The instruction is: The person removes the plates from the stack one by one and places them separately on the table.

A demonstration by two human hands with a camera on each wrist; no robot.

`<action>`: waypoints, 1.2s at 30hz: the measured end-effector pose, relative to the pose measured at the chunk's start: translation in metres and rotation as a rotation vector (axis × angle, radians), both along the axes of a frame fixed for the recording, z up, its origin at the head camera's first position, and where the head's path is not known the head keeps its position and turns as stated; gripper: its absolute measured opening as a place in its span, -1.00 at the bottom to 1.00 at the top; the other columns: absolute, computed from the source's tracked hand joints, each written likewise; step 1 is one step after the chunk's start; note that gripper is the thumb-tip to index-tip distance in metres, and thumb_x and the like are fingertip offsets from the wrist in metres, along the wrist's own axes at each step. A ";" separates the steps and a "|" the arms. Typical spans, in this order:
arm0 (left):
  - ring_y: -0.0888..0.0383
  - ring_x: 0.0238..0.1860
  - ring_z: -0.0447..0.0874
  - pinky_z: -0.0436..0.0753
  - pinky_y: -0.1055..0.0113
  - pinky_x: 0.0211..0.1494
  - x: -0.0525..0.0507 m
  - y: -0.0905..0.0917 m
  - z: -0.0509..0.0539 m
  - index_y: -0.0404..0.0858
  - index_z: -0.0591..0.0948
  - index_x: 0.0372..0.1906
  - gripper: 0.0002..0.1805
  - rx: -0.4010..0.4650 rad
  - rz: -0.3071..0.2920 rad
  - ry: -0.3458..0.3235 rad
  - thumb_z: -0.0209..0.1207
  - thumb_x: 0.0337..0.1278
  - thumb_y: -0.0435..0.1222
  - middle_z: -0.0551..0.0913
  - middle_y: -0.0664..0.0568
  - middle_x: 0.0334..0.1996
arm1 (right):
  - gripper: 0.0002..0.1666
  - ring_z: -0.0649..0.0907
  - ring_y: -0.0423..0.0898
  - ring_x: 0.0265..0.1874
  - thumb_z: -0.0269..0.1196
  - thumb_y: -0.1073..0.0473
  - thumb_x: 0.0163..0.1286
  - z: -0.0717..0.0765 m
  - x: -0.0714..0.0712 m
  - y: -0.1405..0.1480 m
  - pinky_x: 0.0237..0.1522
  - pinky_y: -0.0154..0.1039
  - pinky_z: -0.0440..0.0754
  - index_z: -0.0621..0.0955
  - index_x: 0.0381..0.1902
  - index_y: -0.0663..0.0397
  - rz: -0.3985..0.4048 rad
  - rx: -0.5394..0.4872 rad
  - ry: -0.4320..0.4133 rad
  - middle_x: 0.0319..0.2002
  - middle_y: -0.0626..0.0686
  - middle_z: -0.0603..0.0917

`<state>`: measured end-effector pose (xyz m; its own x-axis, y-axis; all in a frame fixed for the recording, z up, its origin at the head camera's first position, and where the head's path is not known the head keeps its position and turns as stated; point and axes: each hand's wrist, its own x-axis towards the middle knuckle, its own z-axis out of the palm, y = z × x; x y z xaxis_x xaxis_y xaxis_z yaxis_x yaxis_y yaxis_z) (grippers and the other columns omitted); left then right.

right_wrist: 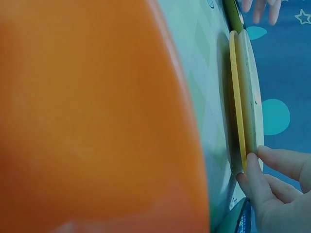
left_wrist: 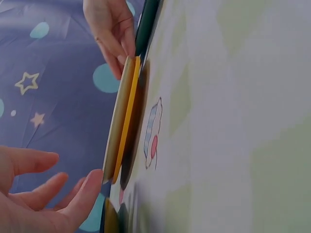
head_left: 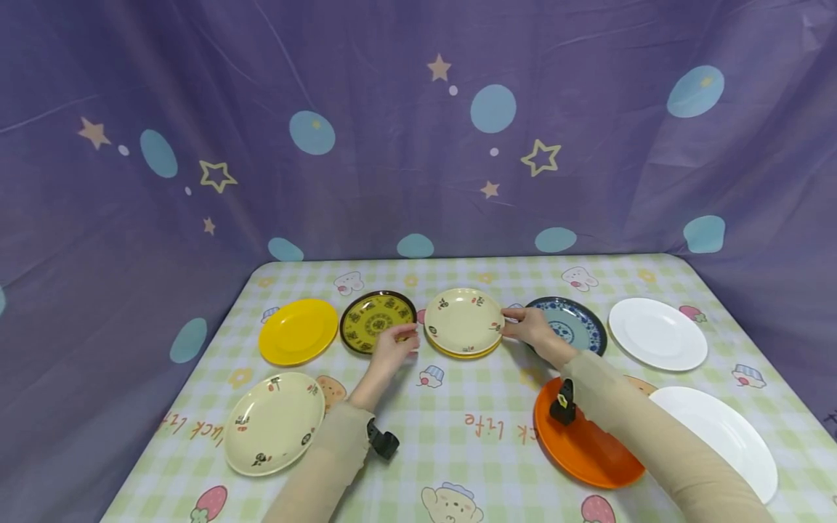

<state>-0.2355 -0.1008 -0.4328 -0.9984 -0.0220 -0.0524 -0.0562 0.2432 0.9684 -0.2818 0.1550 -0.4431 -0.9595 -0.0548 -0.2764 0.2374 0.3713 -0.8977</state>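
A small cream plate with little flower prints sits on top of a yellow plate, whose rim shows under its front edge. My right hand pinches the cream plate's right rim between thumb and fingers. Seen from the right wrist, lower fingers of that hand also reach the yellow plate's edge; whether they bear it cannot be told. My left hand hovers over the right part of an olive plate with a dark rim, fingers loosely bent and holding nothing, a little left of the cream plate.
At the left lie a yellow plate and a larger cream plate. On the right are a blue-patterned plate, an orange plate under my forearm, and two white plates. A checked cloth covers the table; a purple curtain hangs behind.
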 end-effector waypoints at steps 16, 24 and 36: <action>-0.15 -0.23 0.58 0.63 0.25 -0.18 -0.015 0.016 -0.004 -0.49 0.35 0.12 -0.51 -0.023 -0.031 -0.083 0.05 -0.03 -0.57 0.48 -0.32 -0.11 | -0.40 0.38 0.12 0.12 0.17 0.42 0.13 0.002 0.001 0.001 -0.12 -0.28 0.58 0.33 0.17 0.34 0.013 0.028 0.020 0.21 0.29 0.29; -0.08 -0.34 0.61 0.65 0.25 -0.26 -0.023 0.017 -0.007 -0.51 0.36 0.09 -0.52 -0.046 -0.027 -0.078 0.07 -0.06 -0.60 0.52 -0.29 -0.19 | -0.41 0.39 0.11 0.11 0.18 0.40 0.11 0.000 0.001 0.001 -0.10 -0.25 0.57 0.35 0.15 0.35 0.022 0.060 0.043 0.19 0.28 0.32; 0.19 -0.61 0.53 0.66 0.32 -0.39 -0.035 0.020 -0.011 -0.48 0.42 0.05 -0.54 -0.022 0.024 -0.095 0.09 -0.09 -0.60 0.51 -0.26 -0.26 | -0.40 0.36 0.11 0.14 0.18 0.39 0.13 0.002 0.001 0.001 -0.10 -0.26 0.56 0.33 0.17 0.33 0.024 0.041 0.019 0.21 0.27 0.28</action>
